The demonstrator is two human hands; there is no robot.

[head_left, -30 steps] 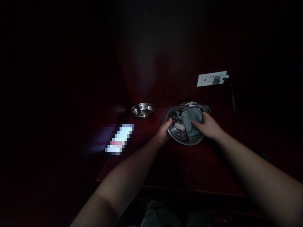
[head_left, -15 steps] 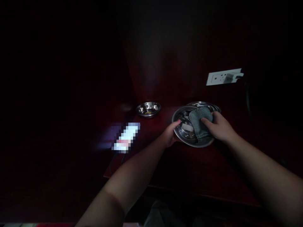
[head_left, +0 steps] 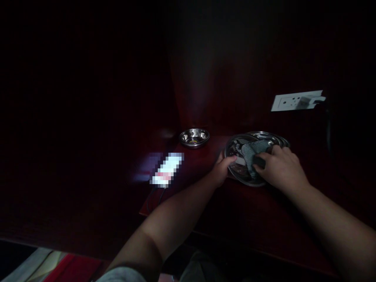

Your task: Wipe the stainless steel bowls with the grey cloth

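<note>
My left hand (head_left: 222, 169) grips the near-left rim of a shiny steel bowl (head_left: 240, 175), thumb inside and fingers underneath. A grey-green cloth (head_left: 249, 150) lies bunched in the bowl and over its right side. Over that cloth, my right hand (head_left: 280, 166) is curled with thumb and fingers closed on it. Inside the bowl is a pale rectangular patch (head_left: 240, 161), perhaps a label or a reflection. Behind the held bowl stands more round steelware (head_left: 272, 136), partly hidden by the cloth and my right hand.
Small steel bowls (head_left: 194, 138), seemingly nested, stand further left on the dark red table (head_left: 202, 199). A lit phone (head_left: 167, 170), blurred out, lies near the left edge with a cable. A white socket panel (head_left: 296, 101) with a plug is on the wall behind.
My right hand has shifted from holding the bowl's right rim with the cloth to a curled grip over the cloth. The view has swung slightly left; my left hand keeps its hold.
</note>
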